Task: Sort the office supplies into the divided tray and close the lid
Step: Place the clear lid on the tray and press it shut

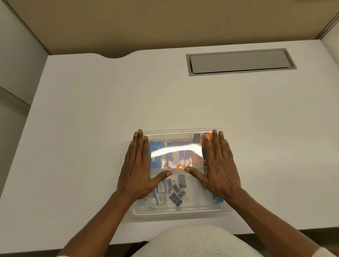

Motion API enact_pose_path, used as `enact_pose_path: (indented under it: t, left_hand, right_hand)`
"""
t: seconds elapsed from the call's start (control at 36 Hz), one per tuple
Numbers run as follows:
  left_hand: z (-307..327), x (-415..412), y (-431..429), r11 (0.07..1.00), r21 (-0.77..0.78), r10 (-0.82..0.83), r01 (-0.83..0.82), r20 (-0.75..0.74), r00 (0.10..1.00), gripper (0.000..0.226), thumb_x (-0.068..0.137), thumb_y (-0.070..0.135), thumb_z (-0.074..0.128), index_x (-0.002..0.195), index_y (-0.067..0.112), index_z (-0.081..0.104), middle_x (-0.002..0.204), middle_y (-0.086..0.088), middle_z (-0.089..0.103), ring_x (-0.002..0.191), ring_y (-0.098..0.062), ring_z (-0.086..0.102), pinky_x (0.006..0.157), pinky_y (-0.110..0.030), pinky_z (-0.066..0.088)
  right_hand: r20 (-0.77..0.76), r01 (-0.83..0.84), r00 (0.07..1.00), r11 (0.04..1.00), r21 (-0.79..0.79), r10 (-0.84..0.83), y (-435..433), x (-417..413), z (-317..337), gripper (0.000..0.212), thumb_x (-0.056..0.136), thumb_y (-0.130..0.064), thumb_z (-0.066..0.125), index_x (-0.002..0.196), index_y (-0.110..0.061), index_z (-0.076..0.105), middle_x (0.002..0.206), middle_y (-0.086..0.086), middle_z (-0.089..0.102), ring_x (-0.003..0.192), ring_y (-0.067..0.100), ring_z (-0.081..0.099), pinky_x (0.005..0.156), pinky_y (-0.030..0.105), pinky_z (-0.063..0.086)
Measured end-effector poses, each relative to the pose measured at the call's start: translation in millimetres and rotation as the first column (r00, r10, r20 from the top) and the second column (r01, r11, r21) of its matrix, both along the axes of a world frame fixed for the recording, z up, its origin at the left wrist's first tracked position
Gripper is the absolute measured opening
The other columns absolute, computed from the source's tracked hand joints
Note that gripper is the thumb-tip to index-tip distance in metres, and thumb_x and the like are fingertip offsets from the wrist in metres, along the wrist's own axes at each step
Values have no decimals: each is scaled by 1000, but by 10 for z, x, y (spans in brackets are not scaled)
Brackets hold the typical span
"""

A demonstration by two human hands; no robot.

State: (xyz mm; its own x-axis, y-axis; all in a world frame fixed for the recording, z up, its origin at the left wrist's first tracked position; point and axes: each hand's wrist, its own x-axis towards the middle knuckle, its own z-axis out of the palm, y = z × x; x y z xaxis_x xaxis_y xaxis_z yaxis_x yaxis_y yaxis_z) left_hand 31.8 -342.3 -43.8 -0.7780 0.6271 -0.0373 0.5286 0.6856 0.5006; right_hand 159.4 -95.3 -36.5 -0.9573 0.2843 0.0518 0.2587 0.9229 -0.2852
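Note:
A clear divided tray (181, 210) sits on the white desk near me, with its transparent lid (177, 133) lying flat on top. My left hand (137, 171) rests palm down on the lid's left side, fingers spread. My right hand (220, 165) lies flat on the right side, thumb pointing inward. Through the lid I see black binder clips (177, 190) in the front middle, a blue item (156, 155) back left, a purple packet (179, 158) in the back middle and something orange (199, 154) back right. A small orange sticker (179, 167) sits between my thumbs.
The white desk (102, 113) stretches away from the tray. A grey recessed cable hatch (240, 61) is set in the desk at the back right. Tan partition walls (156, 18) close off the back and sides. The desk's front edge runs just below the tray.

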Motion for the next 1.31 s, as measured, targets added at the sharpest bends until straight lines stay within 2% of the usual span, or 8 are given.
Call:
enact_pose_path:
  t: [0.11, 0.22, 0.44, 0.56, 0.78, 0.97, 1.14, 1.31]
  left_hand:
    - [-66, -14, -4, 993, 113, 28, -37, 82, 996, 125, 78, 93, 43, 167, 18, -4, 177, 2, -9, 164, -18, -5, 133, -35, -2]
    - [-110, -31, 3, 994, 98, 49, -56, 73, 996, 128, 77, 94, 43, 167, 12, 3, 177, 2, -6, 164, -13, -5, 132, -27, -4]
    - [-108, -42, 19, 998, -47, 45, -46, -7, 999, 127, 75, 97, 35, 168, 16, 1, 177, 1, -7, 164, -19, -4, 134, -46, 10]
    - [-83, -24, 29, 993, -108, 36, -40, -41, 999, 125, 77, 94, 35, 167, 16, -2, 176, -1, -11, 164, -21, -8, 133, -50, 10]
    - [-99, -2, 14, 982, -187, 0, -24, -129, 992, 122, 84, 94, 29, 167, 12, -7, 176, -7, -14, 164, -26, -9, 133, -51, 12]
    - [-33, 111, -94, 994, -108, -46, 31, -147, 988, 118, 88, 90, 30, 167, 10, -5, 176, -11, -12, 164, -29, -7, 133, -49, 6]
    - [77, 517, -344, 998, -36, 53, -59, -137, 989, 119, 87, 88, 40, 167, 9, 0, 176, -12, -8, 164, -30, -5, 132, -40, -6]
    - [-127, 745, -493, 998, -43, 47, -48, -16, 999, 129, 82, 90, 50, 167, 10, -5, 176, -10, -11, 164, -28, -5, 131, -41, -1]
  right_hand:
    - [-35, -7, 999, 999, -52, 6, 11, 4, -5, 118, 86, -85, 48, 164, -7, 8, 173, 16, -3, 161, 34, -2, 126, 58, 21]
    - [-41, 13, 999, 994, -109, -18, 2, 9, 21, 116, 83, -84, 49, 164, -9, 12, 174, 16, -3, 161, 33, -2, 126, 59, 21]
    - [1, 10, 1000, 1000, -21, -10, 8, -42, 22, 118, 82, -89, 47, 165, -15, 9, 174, 15, -3, 161, 32, -2, 128, 54, 20]
    - [45, 37, 998, 999, -11, -37, 60, -94, 24, 122, 76, -96, 41, 166, -22, 6, 173, 15, 8, 161, 33, 9, 128, 49, 20]
    - [16, -20, 1000, 998, -68, 21, 75, -32, 18, 118, 83, -91, 40, 165, -14, 5, 174, 14, -2, 161, 31, -2, 130, 52, 17]
    - [-67, -87, 995, 991, -100, 80, 101, 199, 130, 121, 81, -84, 57, 165, -11, 10, 175, 10, 0, 161, 33, -3, 129, 55, 18]
    - [-27, -83, 996, 989, -122, 80, 3, 621, 38, 116, 84, -83, 53, 166, -17, 5, 175, 5, -2, 162, 29, 0, 127, 54, 20]
    - [27, -70, 997, 993, -94, 73, -64, 711, -59, 115, 85, -84, 50, 166, -15, 6, 174, 10, -4, 161, 32, -1, 125, 58, 27]
